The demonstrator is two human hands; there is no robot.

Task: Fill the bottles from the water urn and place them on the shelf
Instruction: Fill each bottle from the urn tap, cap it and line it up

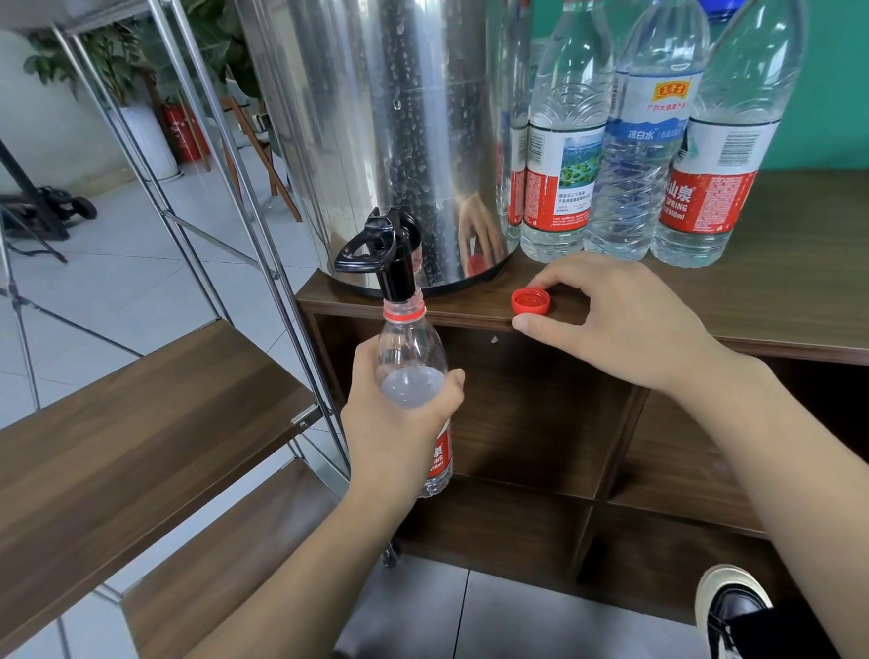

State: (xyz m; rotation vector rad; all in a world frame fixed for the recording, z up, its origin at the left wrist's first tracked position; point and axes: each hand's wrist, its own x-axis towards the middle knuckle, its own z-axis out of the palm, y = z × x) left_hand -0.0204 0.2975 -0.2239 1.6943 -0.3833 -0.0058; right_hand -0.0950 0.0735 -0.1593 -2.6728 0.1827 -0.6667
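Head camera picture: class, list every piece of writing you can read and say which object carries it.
"SPRING" and "550ml": red label of the far-right clear plastic bottle with red cap.
"凉白水": blue label of the clear plastic bottle with white cap.
"ING": cut-off red label of the uncapped clear plastic bottle gripped by the left hand.
Small print and barcodes on the labels: too small to read.

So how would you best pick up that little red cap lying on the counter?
Pinch the red cap by its ribbed side wall, coming from above. It lies open side up and flat on the counter, so only the rim offers purchase. The right hand already has thumb and fingers at either side of it.
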